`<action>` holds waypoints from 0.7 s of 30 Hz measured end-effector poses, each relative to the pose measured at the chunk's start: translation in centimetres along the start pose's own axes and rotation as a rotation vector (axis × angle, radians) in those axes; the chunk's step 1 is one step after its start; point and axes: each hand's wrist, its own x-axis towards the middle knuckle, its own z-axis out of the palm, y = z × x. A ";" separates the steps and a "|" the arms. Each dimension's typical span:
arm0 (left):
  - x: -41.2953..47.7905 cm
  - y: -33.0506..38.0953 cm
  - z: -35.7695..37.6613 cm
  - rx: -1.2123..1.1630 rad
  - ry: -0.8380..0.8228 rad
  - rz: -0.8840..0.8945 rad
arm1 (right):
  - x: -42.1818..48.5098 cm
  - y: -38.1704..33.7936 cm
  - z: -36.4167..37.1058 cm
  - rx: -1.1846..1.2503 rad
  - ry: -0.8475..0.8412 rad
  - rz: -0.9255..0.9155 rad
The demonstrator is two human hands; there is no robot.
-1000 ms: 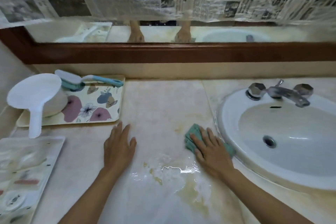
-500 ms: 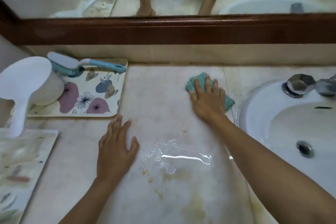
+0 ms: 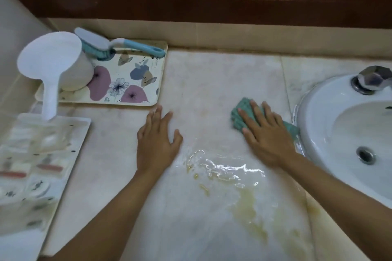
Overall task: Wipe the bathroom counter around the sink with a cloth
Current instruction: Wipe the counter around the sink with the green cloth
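The fingers of the right hand are straight and a little apart. They press flat on the green cloth and point at the back wall. The cloth lies on the counter, just left of the sink. Its long side runs left to right. One end peeks out past the fingertips, and the other end sticks out by the sink's rim. I cannot tell if it touches the rim.

The left hand lies flat on the counter with nothing in it. Its fingers are straight and close together, and the thumb sticks out to the side.

A puddle shines between the two hands, a bit nearer to the person. A yellow stain spreads out from it.

Behind the left hand sits a flower tray. It holds a white scoop and a brush. The brush lies along the back edge with its blue handle pointing right, and its head leans on the scoop. The scoop's handle hangs out over the tray's front edge.

A clear tray sits at the far left. The things in it are too blurry to name.

The sink has a drain in it, and a tap stands on its rim.
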 end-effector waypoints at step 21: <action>-9.8 -6.1 -2.4 0.096 -0.049 0.006 | -2.9 -8.3 1.5 0.052 0.002 0.162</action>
